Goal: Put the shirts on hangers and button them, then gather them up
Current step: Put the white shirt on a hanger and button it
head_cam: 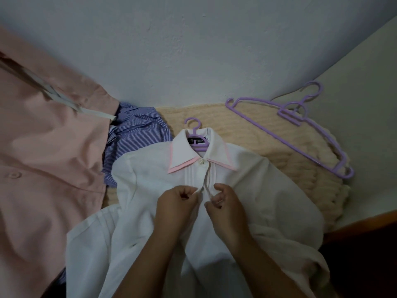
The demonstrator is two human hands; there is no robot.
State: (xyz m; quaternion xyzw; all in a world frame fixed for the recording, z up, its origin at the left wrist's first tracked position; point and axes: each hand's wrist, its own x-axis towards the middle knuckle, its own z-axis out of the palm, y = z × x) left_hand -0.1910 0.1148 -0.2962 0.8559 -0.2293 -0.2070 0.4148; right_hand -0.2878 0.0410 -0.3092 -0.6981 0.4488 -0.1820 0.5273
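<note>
A white shirt (150, 179) with a pink-edged collar lies flat in the middle, on a purple hanger (196, 134) whose hook sticks out above the collar. Its top button (201, 161) is fastened. Just below, my left hand (176, 203) pinches the left edge of the placket, and my right hand (225, 203) pinches the right edge. The two edges stand slightly apart between my fingers. A pink shirt (43, 158) lies at the left. A blue striped shirt (137, 134) is bunched between the pink and the white one.
A pair of empty purple hangers (290, 123) lies at the back right on a cream knitted blanket (268, 151). A white wall rises behind. A wooden edge (365, 220) shows at the right.
</note>
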